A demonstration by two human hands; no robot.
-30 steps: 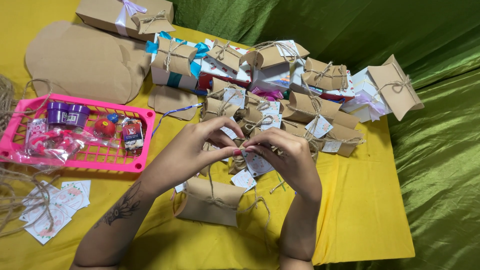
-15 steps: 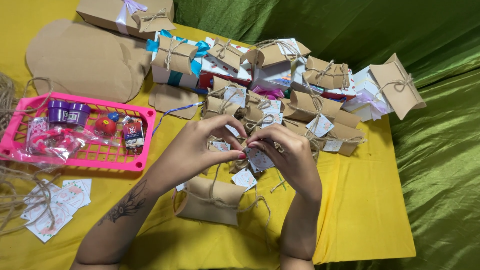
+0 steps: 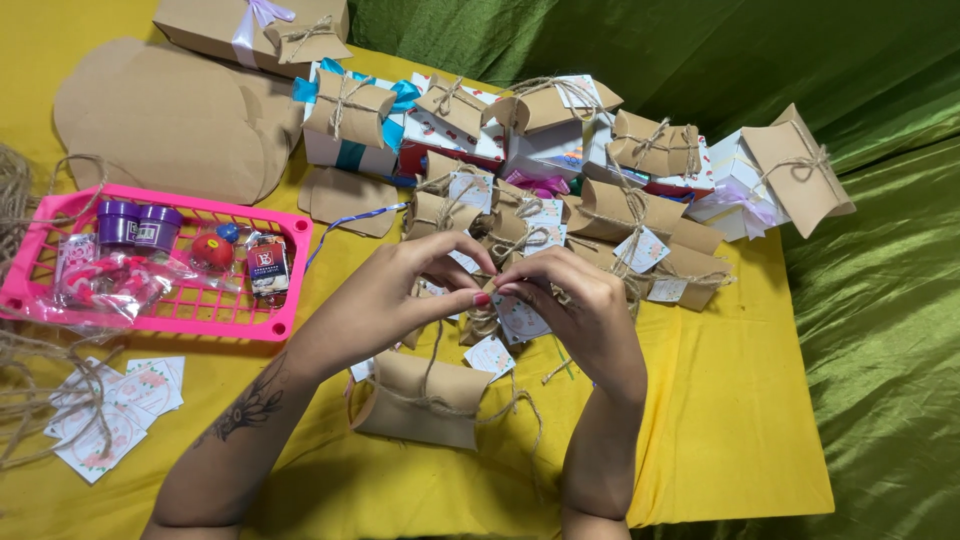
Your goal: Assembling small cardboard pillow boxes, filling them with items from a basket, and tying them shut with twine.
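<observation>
Twine [image 3: 432,350] rising from the kraft box [image 3: 420,398] at near centre was pinched between the left hand [image 3: 405,290] and right hand [image 3: 580,310] — apparently mid-knot — so a firm, even tightening pull seemed called for next.

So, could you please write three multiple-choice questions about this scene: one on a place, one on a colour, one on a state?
1. Where is the pink basket?
A. on the person's left
B. on the person's right
C. on the green cloth

2. What colour is the cloth under the boxes?
A. white
B. yellow
C. red

3. How is the brown box below the hands?
A. open and flat
B. torn apart
C. closed, with twine around it

Answers: 1 A, it lies beside the left hand. 2 B, yellow shows beneath the pile. 3 C, twine crosses its middle, while the right hand meets the left above it.
</observation>
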